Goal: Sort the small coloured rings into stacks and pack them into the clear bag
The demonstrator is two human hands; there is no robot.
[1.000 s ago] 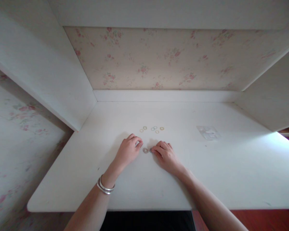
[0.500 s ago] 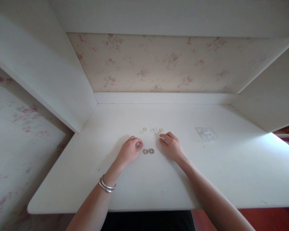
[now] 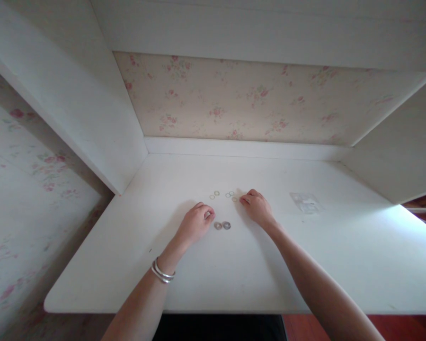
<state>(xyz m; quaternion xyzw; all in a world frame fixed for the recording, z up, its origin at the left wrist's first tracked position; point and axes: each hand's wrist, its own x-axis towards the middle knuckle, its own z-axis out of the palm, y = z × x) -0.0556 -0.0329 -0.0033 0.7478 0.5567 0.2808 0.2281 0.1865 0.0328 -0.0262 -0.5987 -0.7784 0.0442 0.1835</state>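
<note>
The head view looks forward and down over the desk (image 3: 216, 279).

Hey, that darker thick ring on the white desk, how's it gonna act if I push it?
The darker ring lies flat, so it will probably slide rather than roll or tip. The desk looks smooth, so little grip seems likely. With the paler ring close beside it, a push that way would probably nudge both.

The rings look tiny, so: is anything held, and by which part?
Can't tell: the left hand and right hand are pinched, which could hide something tiny.
</note>
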